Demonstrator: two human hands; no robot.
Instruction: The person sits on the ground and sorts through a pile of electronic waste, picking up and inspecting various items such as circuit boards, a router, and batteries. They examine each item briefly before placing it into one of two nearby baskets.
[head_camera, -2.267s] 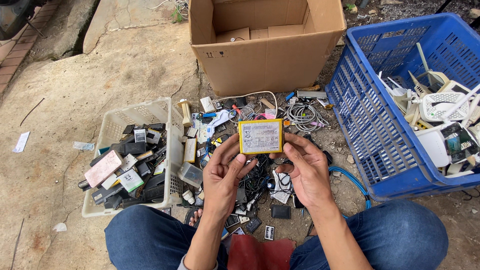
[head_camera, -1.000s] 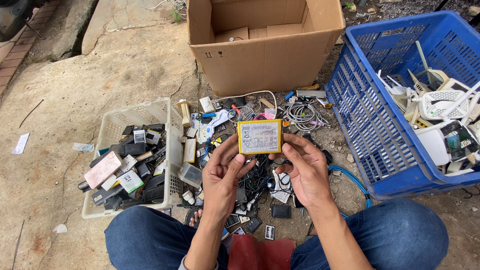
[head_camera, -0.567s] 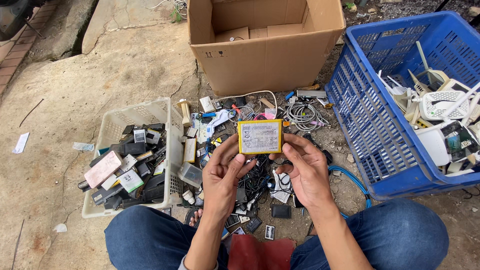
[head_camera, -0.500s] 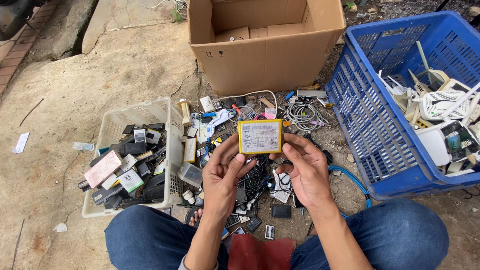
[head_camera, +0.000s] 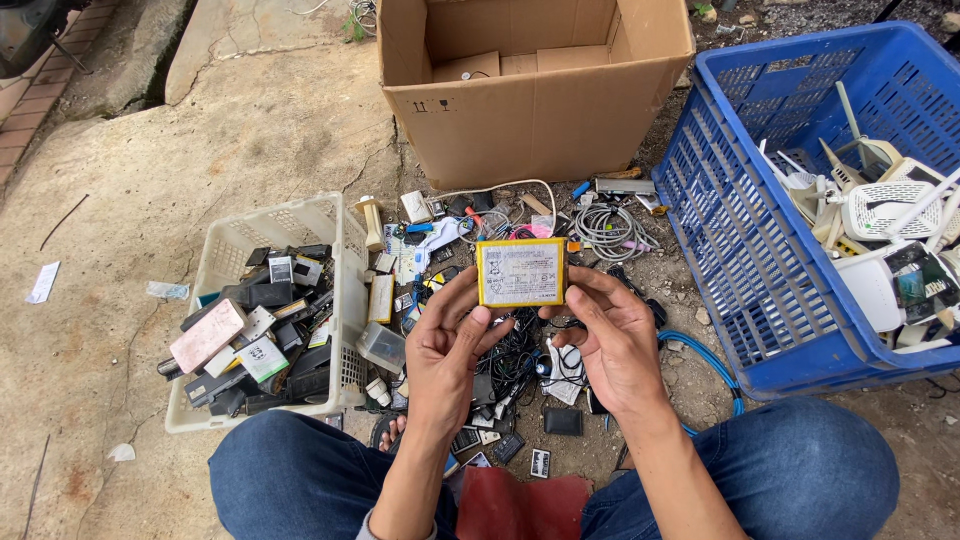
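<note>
I hold a flat rectangular battery pack (head_camera: 521, 272) with a yellow rim and a pale label, face up, in front of me. My left hand (head_camera: 452, 345) pinches its lower left corner between thumb and fingers. My right hand (head_camera: 608, 338) grips its lower right edge. Both hands hover over a heap of small electronic scrap (head_camera: 505, 360) on the ground: black cables, chargers, small boards. My knees in blue jeans frame the bottom of the view.
A white plastic basket (head_camera: 240, 238) with phones and batteries sits at left. An open cardboard box (head_camera: 535, 110) stands behind the pile. A blue crate (head_camera: 760, 260) with white routers is at right. A grey cable coil (head_camera: 610, 228) and blue hose (head_camera: 700, 355) lie nearby.
The battery pack stays held in both hands at almost the same spot; only slight finger shifts along its lower edge.
</note>
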